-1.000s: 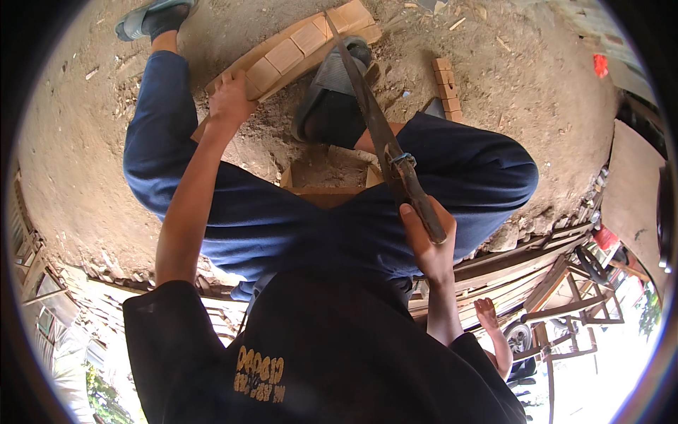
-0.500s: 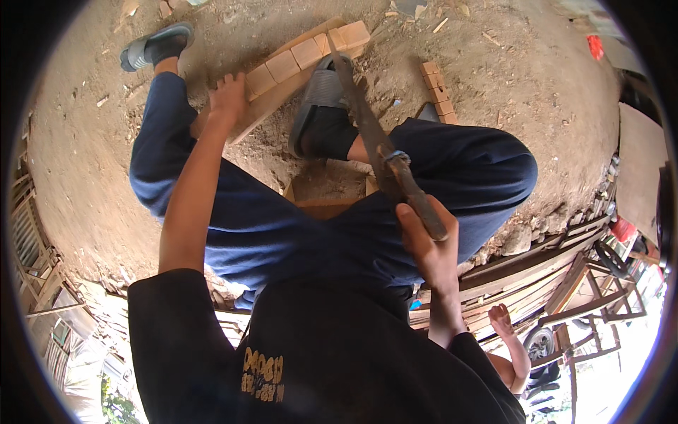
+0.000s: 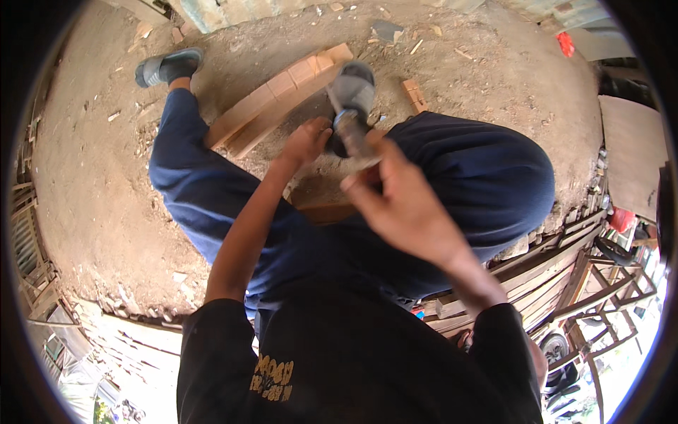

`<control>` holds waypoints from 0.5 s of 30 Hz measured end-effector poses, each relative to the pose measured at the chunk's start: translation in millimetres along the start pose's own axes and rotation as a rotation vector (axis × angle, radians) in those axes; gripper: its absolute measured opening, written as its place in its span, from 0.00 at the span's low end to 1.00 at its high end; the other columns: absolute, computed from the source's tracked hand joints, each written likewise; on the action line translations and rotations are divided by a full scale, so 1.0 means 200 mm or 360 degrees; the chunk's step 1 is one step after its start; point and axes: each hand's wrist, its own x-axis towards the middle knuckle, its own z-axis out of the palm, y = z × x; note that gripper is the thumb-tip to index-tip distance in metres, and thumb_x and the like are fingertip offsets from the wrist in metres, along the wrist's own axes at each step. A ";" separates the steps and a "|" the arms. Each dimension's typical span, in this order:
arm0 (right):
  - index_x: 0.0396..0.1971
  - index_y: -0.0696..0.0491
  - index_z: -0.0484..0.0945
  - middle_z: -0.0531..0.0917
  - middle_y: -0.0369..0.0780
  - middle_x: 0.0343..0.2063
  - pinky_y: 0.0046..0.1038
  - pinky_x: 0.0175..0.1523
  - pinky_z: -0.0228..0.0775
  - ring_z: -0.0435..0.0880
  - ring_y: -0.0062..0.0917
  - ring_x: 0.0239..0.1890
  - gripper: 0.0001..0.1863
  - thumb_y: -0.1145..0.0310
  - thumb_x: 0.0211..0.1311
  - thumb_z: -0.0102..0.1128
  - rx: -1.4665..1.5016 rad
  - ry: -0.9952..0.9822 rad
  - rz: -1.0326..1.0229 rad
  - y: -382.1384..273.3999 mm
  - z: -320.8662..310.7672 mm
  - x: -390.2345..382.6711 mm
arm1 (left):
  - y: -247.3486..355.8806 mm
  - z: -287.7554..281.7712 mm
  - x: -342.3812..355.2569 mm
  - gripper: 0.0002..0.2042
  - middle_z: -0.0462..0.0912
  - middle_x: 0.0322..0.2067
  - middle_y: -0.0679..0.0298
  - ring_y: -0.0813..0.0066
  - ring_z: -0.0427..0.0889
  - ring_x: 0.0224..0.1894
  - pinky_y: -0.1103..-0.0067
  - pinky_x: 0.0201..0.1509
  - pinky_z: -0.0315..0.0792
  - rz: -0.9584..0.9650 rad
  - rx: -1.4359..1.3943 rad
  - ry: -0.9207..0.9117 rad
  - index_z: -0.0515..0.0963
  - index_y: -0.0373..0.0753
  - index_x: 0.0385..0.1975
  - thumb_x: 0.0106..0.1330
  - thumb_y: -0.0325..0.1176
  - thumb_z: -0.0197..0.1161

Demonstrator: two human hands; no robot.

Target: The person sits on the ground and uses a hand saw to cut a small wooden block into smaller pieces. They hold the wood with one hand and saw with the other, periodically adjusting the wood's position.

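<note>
My right hand [image 3: 395, 201], blurred, grips the dark handle [image 3: 359, 145] of a long-bladed tool with blue binding, which points away over my sandalled right foot [image 3: 357, 85]. My left hand [image 3: 307, 140] is beside the tool, its fingers bent and smeared by motion; what they hold, if anything, is unclear. Just ahead of it lie long boards [image 3: 261, 124] with a row of pale wooden blocks [image 3: 282, 83] on top. A shorter row of blocks [image 3: 414, 93] shows beyond my right knee. A wooden frame [image 3: 325, 212] is between my legs, partly hidden.
Dirt ground [image 3: 99, 177] with scattered chips surrounds me. A corrugated sheet [image 3: 233, 13] stands at the far edge. To the right are a pale board [image 3: 632, 155], stacked planks [image 3: 537, 286] and a wheel [image 3: 554, 350]. Part of another person's arm [image 3: 537, 364] shows behind my right sleeve.
My left hand has left the boards and moved right toward the tool. My right hand has risen toward the camera, turning the tool. The boards now appear shifted and more fully visible.
</note>
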 end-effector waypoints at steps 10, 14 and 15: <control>0.58 0.64 0.55 0.77 0.61 0.44 0.47 0.51 0.71 0.79 0.57 0.49 0.29 0.74 0.64 0.60 0.0127 -0.0439 0.0061 0.08 0.50 -0.05 | -0.10 0.26 -0.02 0.10 0.82 0.39 0.57 0.60 0.82 0.43 0.70 0.48 0.74 0.0472 -0.0022 0.0336 0.81 0.42 0.46 0.66 0.28 0.63; 0.54 0.64 0.55 0.76 0.63 0.45 0.48 0.51 0.70 0.78 0.59 0.49 0.26 0.73 0.64 0.60 0.0252 -0.0660 0.0245 0.12 0.51 -0.02 | -0.14 0.25 -0.02 0.11 0.78 0.35 0.60 0.60 0.79 0.37 0.67 0.44 0.73 0.0559 -0.0074 0.0126 0.82 0.45 0.44 0.62 0.27 0.65; 0.53 0.63 0.56 0.75 0.64 0.45 0.48 0.51 0.71 0.78 0.59 0.49 0.25 0.74 0.64 0.60 0.0291 -0.0721 0.0314 0.12 0.51 -0.01 | -0.14 0.26 -0.03 0.13 0.77 0.37 0.59 0.59 0.78 0.39 0.66 0.45 0.72 0.0542 0.0022 0.0136 0.82 0.46 0.45 0.61 0.26 0.65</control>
